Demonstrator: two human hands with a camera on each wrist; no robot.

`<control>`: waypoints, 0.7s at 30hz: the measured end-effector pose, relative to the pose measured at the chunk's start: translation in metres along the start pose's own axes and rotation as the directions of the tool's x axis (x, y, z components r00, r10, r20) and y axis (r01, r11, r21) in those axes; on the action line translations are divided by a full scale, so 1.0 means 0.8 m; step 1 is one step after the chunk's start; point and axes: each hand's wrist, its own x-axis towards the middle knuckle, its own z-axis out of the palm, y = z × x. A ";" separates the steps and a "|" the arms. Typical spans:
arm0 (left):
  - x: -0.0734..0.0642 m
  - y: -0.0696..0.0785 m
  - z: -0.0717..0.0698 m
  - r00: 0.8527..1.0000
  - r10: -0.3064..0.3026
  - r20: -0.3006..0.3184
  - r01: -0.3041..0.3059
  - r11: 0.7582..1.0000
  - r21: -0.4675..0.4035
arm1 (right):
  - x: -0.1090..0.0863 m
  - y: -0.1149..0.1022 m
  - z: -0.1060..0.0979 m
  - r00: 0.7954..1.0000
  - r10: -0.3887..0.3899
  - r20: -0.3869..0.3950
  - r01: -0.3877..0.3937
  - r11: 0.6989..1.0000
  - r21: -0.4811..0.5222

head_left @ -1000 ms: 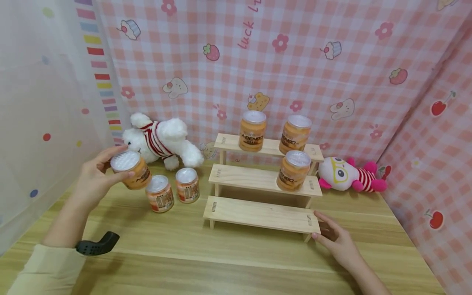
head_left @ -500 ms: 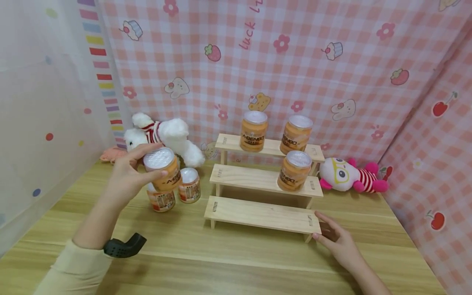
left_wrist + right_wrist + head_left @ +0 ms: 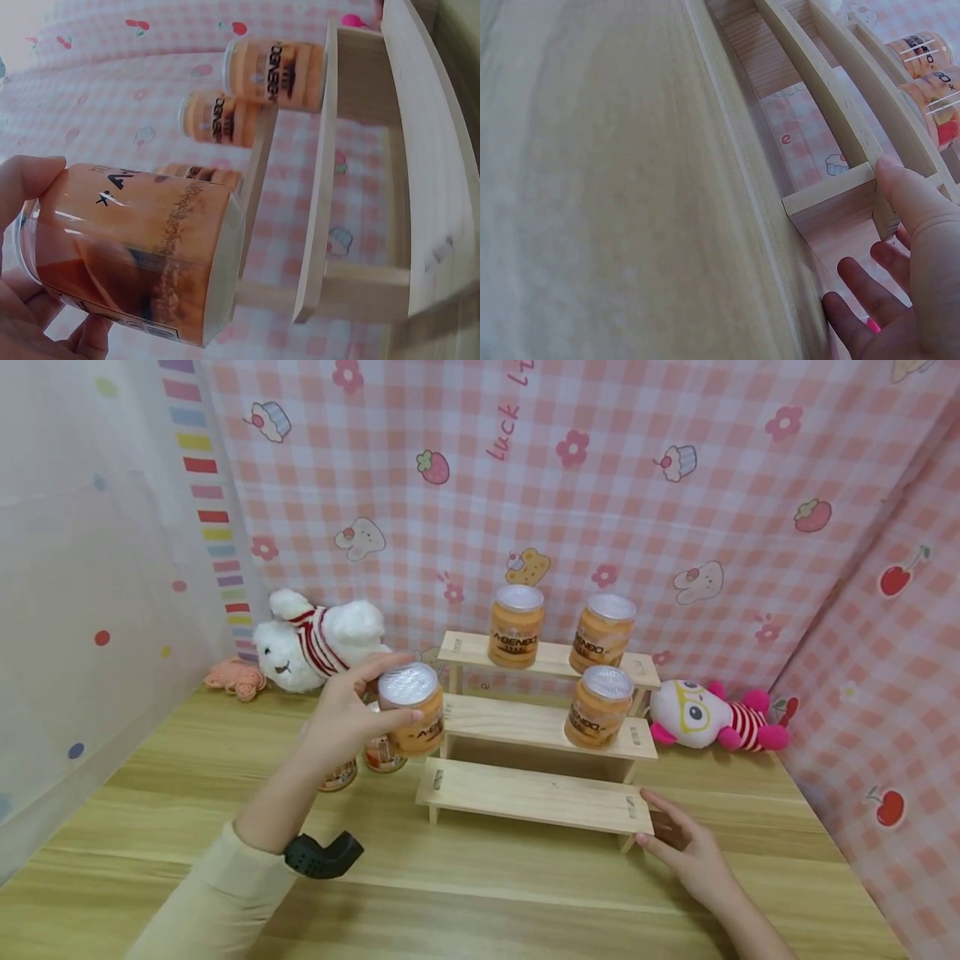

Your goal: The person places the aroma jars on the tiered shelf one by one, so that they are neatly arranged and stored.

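My left hand (image 3: pixel 341 718) grips an orange can (image 3: pixel 418 728) with a clear lid, thumb in front and fingers behind. The can is in the air, just left of the three-step wooden display shelf (image 3: pixel 525 793); in the left wrist view the held can (image 3: pixel 142 255) shows its printed label. At the right end of the lowest step, my right hand (image 3: pixel 690 852) holds the board's edge between thumb and index finger. In the right wrist view the thumb (image 3: pixel 911 195) presses the board's end. Two similar cans stand on the top step and one can (image 3: pixel 598 714) on the middle step's right.
Behind my left hand, two more cans (image 3: pixel 384 755) stand on the wood-grain table (image 3: pixel 450 893), partly hidden. A white plush toy (image 3: pixel 300 647) and a small pink item (image 3: pixel 236 678) lie at the back left. A pink plush doll (image 3: pixel 690 714) lies right of the shelf.
My left hand has carried the can rightward, past the two cans on the table, to the shelf's left side. My right hand has stayed at the lowest step's end.
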 end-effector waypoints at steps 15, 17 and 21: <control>0.049 0.005 0.070 0.995 0.086 0.053 -0.086 0.996 -0.009 | 0.001 0.001 -0.001 1.000 -0.002 0.005 0.002 1.000 -0.007; 0.055 0.004 0.078 0.994 0.100 0.055 -0.099 0.995 -0.021 | 0.001 0.001 -0.001 1.000 -0.005 0.005 0.005 1.000 -0.008; 0.063 0.004 0.094 0.996 0.069 0.051 -0.068 0.997 -0.027 | 0.000 0.002 -0.001 1.000 -0.010 0.007 0.010 1.000 -0.005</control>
